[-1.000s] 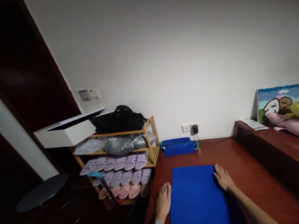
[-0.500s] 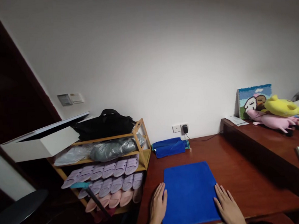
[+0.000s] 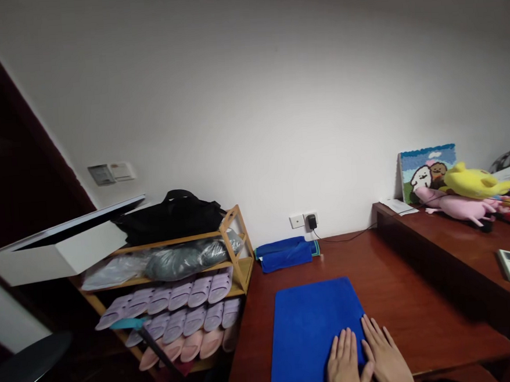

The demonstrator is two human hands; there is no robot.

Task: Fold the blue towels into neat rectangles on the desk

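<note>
While the blue towel (image 3: 314, 326) lies flat on the wooden surface (image 3: 402, 297), the left hand (image 3: 346, 368) and right hand (image 3: 387, 361) rest on the towel's near right corner, fingers spread, palms down, touching each other.

towel (image 3: 310, 327) flat on surface (image 3: 403, 314), near edge — both hands on its right corner | folded towels (image 3: 284, 254) behind, by wall | shoe rack (image 3: 178, 289) left | raised ledge (image 3: 460, 246) right — toys (image 3: 465, 194) on it
</note>
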